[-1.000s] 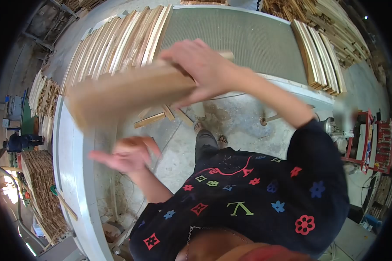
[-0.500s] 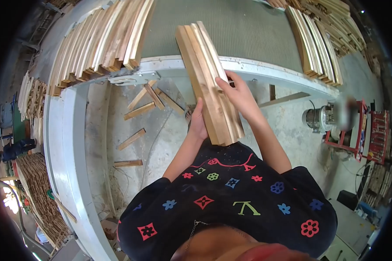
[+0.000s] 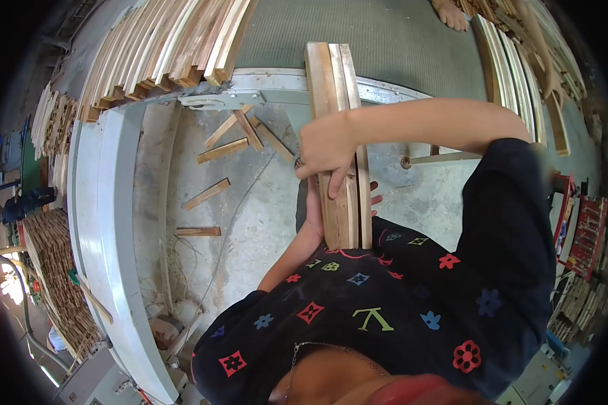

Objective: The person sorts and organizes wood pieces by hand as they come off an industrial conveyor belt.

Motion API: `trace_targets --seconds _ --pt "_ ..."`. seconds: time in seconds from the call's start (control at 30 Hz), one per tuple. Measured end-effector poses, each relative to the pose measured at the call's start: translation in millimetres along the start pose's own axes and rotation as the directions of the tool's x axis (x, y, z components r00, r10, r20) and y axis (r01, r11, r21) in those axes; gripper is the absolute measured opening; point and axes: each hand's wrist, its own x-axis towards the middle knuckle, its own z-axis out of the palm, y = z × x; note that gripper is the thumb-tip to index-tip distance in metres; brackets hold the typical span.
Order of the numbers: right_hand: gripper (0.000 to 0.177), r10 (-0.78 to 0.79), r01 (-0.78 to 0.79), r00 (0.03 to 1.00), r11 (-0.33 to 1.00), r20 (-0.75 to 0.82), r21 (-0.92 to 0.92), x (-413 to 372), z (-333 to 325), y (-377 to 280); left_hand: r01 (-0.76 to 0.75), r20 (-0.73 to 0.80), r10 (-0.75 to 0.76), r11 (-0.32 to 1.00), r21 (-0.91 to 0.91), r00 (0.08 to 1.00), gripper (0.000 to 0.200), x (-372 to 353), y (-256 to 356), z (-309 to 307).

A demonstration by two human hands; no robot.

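Observation:
A small bundle of wooden strips (image 3: 340, 219) lies lengthwise before me, its near end against my patterned black shirt and its far end over the metal edge of the belt table. From below, my left hand (image 3: 314, 209) grips the bundle; its fingertips show past the right side. My right hand (image 3: 326, 142) reaches across the top, with fingers bent over the left side and one finger lying along the upper face. A dark gap separates the rightmost strip from the others near the close end.
Upright rows of strips stand on the ribbed green belt (image 3: 277, 34), one row (image 3: 162, 47) left and another (image 3: 513, 81) right. Another person's hand (image 3: 450, 15) rests at the far right. Wood offcuts (image 3: 208, 194) lie on the floor beside the pale metal frame (image 3: 111, 236).
My right hand has moved from the bundle's right side across its top to the left side. The bundle has turned straighter and come nearer my body.

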Motion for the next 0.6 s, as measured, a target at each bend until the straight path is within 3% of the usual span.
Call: trace_targets --seconds 0.03,0.1,0.13,0.17,0.23,0.27,0.37,0.47,0.5,0.6 --pt "0.059 0.121 -0.130 0.979 0.991 -0.164 -0.043 -3 -2 0 0.004 0.039 -0.004 1.000 0.002 0.999 0.123 1 2 -4" --pt "0.058 0.318 -0.388 0.824 0.920 -0.469 -0.057 -18 -14 -3 0.012 0.127 -0.012 1.000 -0.005 0.992 0.124 6 2 -18" --pt "0.052 0.555 -0.621 0.577 0.775 -0.600 0.119 -26 -25 -12 -0.037 -0.011 0.038 0.995 0.093 0.999 0.121 8 0 -22" --pt "0.047 0.715 -0.762 0.254 0.563 -0.651 0.321 -32 -31 -24 -0.037 0.161 0.028 0.998 0.051 0.987 0.098 13 -2 -41" --pt "0.043 0.861 -0.754 -0.128 0.238 -0.492 0.612 -51 -22 -48 0.023 0.266 -0.035 0.999 0.046 0.963 0.089 22 6 -40" --pt "0.041 0.875 -0.687 -0.313 0.060 -0.369 0.724 -57 -16 -56 -0.033 0.177 0.016 0.995 0.095 0.984 0.087 25 5 -32" --pt "0.038 0.882 -0.558 -0.454 -0.174 -0.123 0.811 -51 23 -63 -0.095 -0.064 0.114 0.965 0.245 0.991 0.082 22 8 13" --pt "0.045 0.858 -0.527 -0.494 -0.167 -0.142 0.833 -32 38 -57 -0.047 -0.183 0.103 0.957 0.286 0.978 0.078 20 14 8" --pt "0.047 0.849 -0.528 -0.509 -0.179 -0.141 0.830 -28 41 -57 -0.044 -0.113 0.074 0.968 0.248 0.991 0.077 20 14 9" --pt "0.059 0.908 -0.598 -0.418 -0.243 -0.039 0.764 -29 51 -53 -0.019 0.090 0.003 0.984 0.176 0.996 0.072 19 19 17"
